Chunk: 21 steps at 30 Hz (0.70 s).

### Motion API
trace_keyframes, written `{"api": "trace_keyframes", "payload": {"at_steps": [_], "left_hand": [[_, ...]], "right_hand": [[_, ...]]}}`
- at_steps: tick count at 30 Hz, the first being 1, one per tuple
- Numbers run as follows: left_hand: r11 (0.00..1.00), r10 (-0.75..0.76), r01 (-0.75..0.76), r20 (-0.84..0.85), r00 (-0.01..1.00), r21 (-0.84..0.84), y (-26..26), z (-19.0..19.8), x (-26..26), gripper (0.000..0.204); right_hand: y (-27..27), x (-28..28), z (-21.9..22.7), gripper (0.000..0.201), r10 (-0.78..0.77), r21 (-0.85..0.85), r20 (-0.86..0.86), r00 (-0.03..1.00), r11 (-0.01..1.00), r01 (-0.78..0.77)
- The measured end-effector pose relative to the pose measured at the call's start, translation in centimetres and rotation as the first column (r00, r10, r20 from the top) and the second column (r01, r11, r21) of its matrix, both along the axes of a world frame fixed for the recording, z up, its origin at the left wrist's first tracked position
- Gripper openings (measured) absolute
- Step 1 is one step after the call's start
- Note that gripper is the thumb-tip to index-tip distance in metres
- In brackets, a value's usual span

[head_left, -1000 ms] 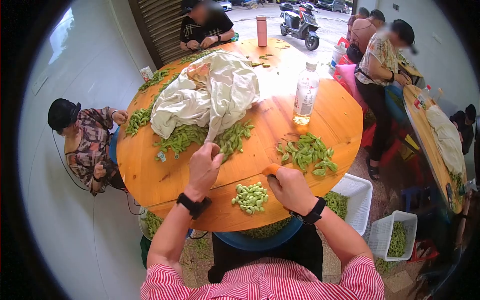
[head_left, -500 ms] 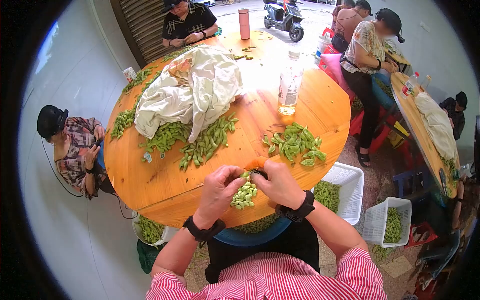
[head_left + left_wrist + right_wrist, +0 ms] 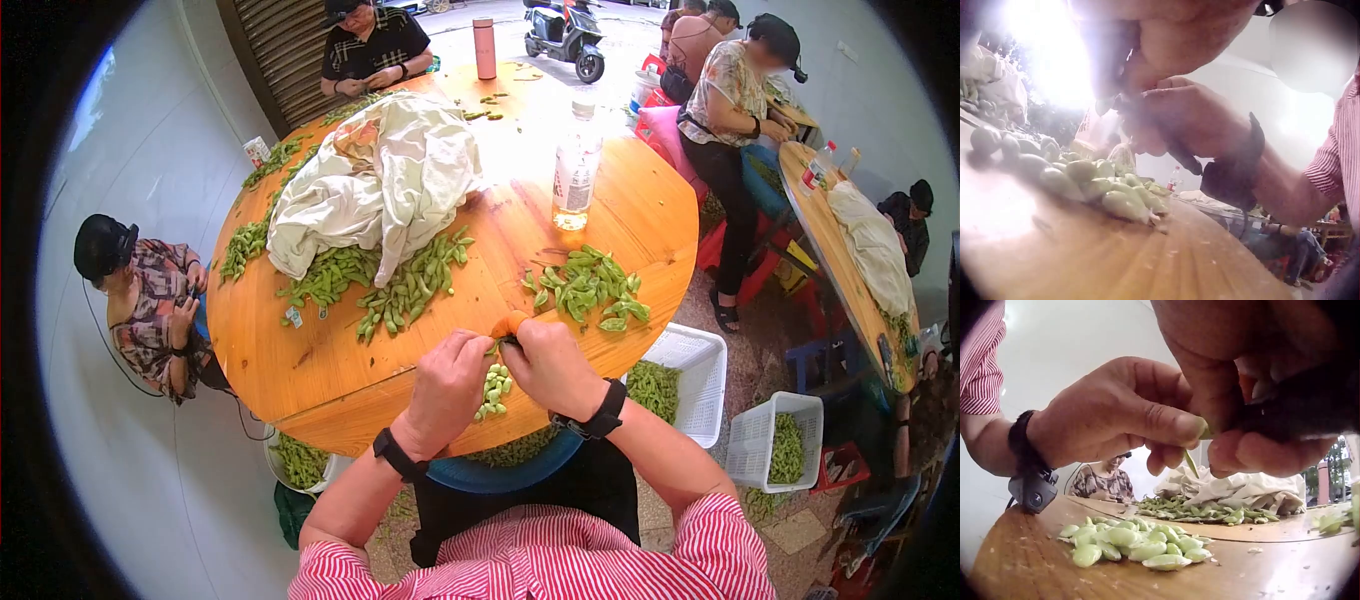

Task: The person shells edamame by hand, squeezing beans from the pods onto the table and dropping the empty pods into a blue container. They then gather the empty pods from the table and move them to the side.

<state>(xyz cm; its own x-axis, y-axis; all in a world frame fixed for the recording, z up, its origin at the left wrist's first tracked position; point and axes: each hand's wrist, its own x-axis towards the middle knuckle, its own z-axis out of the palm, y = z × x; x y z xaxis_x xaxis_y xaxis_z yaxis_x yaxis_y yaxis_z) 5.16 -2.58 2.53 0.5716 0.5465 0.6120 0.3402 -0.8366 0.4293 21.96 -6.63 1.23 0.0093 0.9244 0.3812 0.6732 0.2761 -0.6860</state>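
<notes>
Both hands meet over the near edge of the round wooden table. Between thumb and fingers, my left hand pinches a slim green bean pod. My right hand touches fingertips with it at the pod and grips a dark-handled tool, whose working end is hidden. An orange cover wraps a finger of the right hand. Just below the hands lies a small heap of shelled green beans, partly covered by them in the head view.
Unshelled pods lie to the right, with a bottle behind them. A pale cloth covers more pods at the left. A blue basin sits under the table edge; white baskets stand right. Other people sit around.
My left hand has come back from the pods by the cloth to the right hand, bringing a pod over the bean heap. Both hands have since drawn closer together.
</notes>
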Motion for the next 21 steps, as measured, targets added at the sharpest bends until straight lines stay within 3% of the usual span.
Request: {"api": "trace_keyframes", "payload": {"at_steps": [3, 5, 6, 7, 8, 10, 12, 13, 15, 18, 21], "left_hand": [[0.997, -0.038, 0.038, -0.002, 0.999, 0.069, 0.7, -0.8, -0.3, 0.022], [0.955, -0.086, 0.108, 0.091, 0.992, -0.276, 1.3, -1.5, -0.7, 0.020], [0.955, -0.088, 0.109, 0.090, 0.992, -0.276, 1.4, -1.5, -0.9, 0.020], [0.737, -0.057, 0.206, 0.243, 0.968, -0.644, 1.6, -1.5, -1.0, 0.016], [0.379, 0.037, 0.324, 0.364, 0.931, -0.867, 1.8, -1.4, -1.2, 0.013], [0.331, 0.007, 0.383, 0.409, 0.913, -0.862, 2.4, -1.1, -1.2, 0.011], [0.137, 0.036, 0.472, 0.480, 0.876, -0.871, 3.0, -1.8, -1.3, 0.010], [0.137, 0.037, 0.471, 0.480, 0.877, -0.871, 3.2, -2.2, -1.3, 0.010], [-0.101, 0.090, 0.617, 0.610, 0.787, -0.781, 3.5, -2.9, -1.2, 0.009], [-0.156, 0.137, 0.640, 0.626, 0.768, -0.752, 3.6, -3.1, -0.8, 0.006], [-0.197, 0.086, 0.670, 0.668, 0.739, -0.716, 4.4, -3.6, -0.5, 0.006]], "right_hand": [[0.1, 0.4, -0.3, 0.013, 0.055, -0.005, -0.046, 0.997, 0.998, -0.055], [-0.1, 0.6, 0.2, 0.011, 0.064, -0.020, -0.055, 0.996, 0.998, -0.066], [-0.1, 0.8, 0.4, 0.011, 0.075, -0.035, -0.064, 0.995, 0.996, -0.077], [-0.1, 0.9, 0.4, 0.011, 0.074, -0.034, -0.065, 0.995, 0.997, -0.076], [-0.1, 1.1, 0.4, 0.011, 0.098, -0.063, -0.117, 0.988, 0.992, -0.106], [0.1, 1.5, 0.3, 0.011, 0.119, -0.090, -0.171, 0.978, 0.987, -0.136], [0.3, 1.7, 0.1, 0.010, 0.175, -0.047, -0.185, 0.967, 0.981, -0.186], [0.5, 1.9, 0.1, 0.010, 0.175, -0.048, -0.185, 0.967, 0.981, -0.187], [0.8, 2.2, -0.2, 0.009, 0.237, -0.068, -0.330, 0.914, 0.960, -0.273], [1.2, 2.7, -0.7, 0.010, 0.249, -0.137, -0.479, 0.842, 0.926, -0.352], [1.5, 2.9, -0.7, 0.010, 0.248, -0.161, -0.530, 0.811, 0.909, -0.383]]}}
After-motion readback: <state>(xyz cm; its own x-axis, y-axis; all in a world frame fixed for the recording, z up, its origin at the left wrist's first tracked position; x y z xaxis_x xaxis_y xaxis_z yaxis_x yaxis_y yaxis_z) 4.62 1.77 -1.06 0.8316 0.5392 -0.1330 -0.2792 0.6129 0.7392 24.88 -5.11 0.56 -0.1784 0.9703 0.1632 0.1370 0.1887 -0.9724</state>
